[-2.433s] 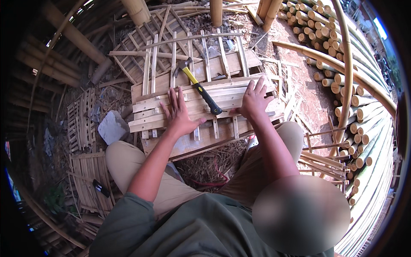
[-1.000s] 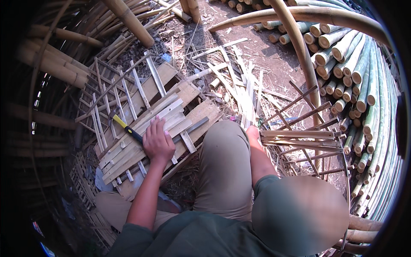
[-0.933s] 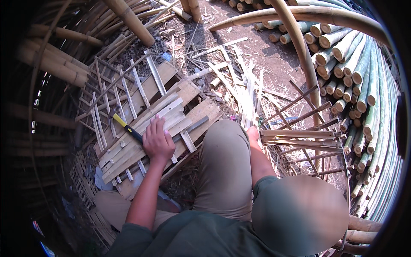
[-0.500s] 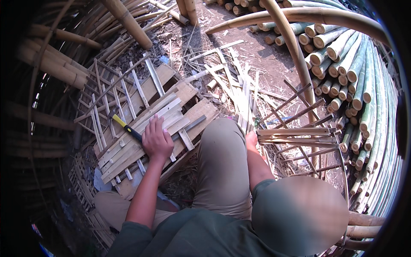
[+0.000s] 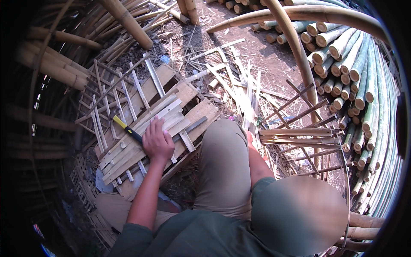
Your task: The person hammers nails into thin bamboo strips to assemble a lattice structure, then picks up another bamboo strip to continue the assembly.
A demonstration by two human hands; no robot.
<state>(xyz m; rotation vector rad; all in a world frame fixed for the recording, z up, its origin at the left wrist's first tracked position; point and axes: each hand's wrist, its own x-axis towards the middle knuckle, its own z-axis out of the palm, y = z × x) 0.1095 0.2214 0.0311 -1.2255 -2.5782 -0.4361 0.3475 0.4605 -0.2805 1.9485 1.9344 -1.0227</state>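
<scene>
My left hand (image 5: 158,140) lies with its fingers stretched out over pale wooden slats (image 5: 123,155) laid side by side. Partly under that hand runs the black grip end of a hammer (image 5: 126,129), whose yellow handle slants up and left to its head. The slats rest across thin crosspieces on a low wooden bench (image 5: 198,110). On the other side of my raised knee, my right hand (image 5: 250,138) shows only in part; its fingers are hidden. Close to it is a bundle of brown slats (image 5: 299,138).
Cut bamboo poles (image 5: 368,85) are piled along the right. A bamboo post (image 5: 295,47) and a curved pole stand before them. A lattice of thin sticks (image 5: 105,96) leans beyond the bench at left. Loose strips (image 5: 233,73) litter the ground ahead.
My right hand has drawn slightly back behind the knee, so less of it shows. My left hand, the hammer and the slats stay in place.
</scene>
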